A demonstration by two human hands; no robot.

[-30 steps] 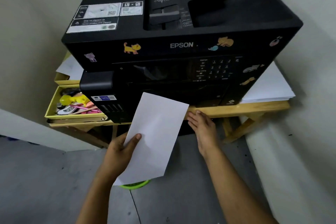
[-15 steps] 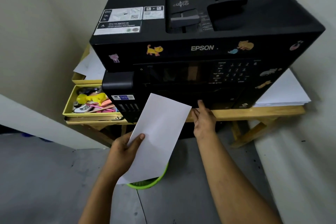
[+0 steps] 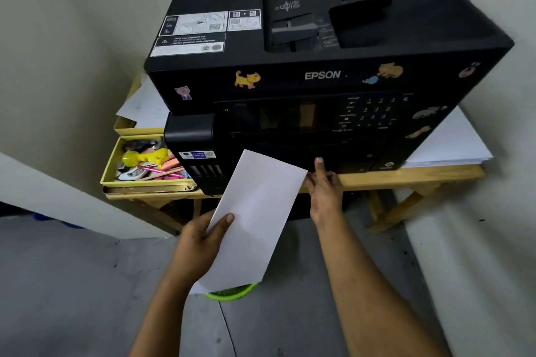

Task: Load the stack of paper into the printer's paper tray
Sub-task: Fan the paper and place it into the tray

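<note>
Hands: L [image 3: 200, 243] gripping paper [image 3: 255, 220], R [image 3: 324, 191] at printer [image 3: 319, 75]

Reads "EPSON" in pale capitals on the black printer [image 3: 327, 38] front band. White instruction labels [image 3: 203, 33] on its lid, print too small to read.

Printer [image 3: 319, 38]: black, white lettering, yellow, pink and blue cat stickers. Paper [image 3: 255, 220]: plain white. Table [image 3: 406, 175]: pale yellow wood. Tray [image 3: 111, 166] at its left edge: yellow, with pink and yellow oddments. Basket [image 3: 232, 293]: bright green. Floor: grey.
</note>
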